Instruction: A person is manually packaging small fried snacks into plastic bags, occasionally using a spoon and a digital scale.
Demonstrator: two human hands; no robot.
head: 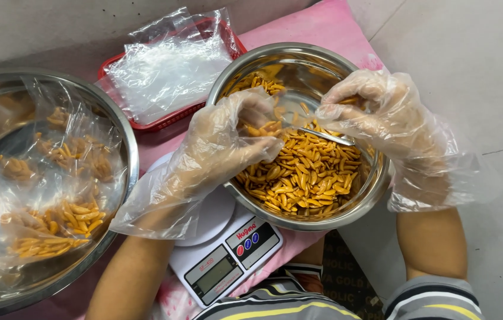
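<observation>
Both my hands wear loose clear plastic gloves. My left hand (225, 142) is cupped over the near left rim of a steel bowl (299, 56) and holds several orange snack sticks (302, 175) from the heap in the bowl. My right hand (382, 115) is over the bowl's right side, closed on a metal spoon (328, 136) whose bowl end lies on the snacks. The steel bowl rests partly on a white digital kitchen scale (228, 249).
A large steel basin (122, 124) at the left holds several clear bags filled with the same orange snacks. A red basket (162, 121) with a stack of empty clear bags sits behind. A pink cloth (317, 26) lies beneath, on a grey tiled floor.
</observation>
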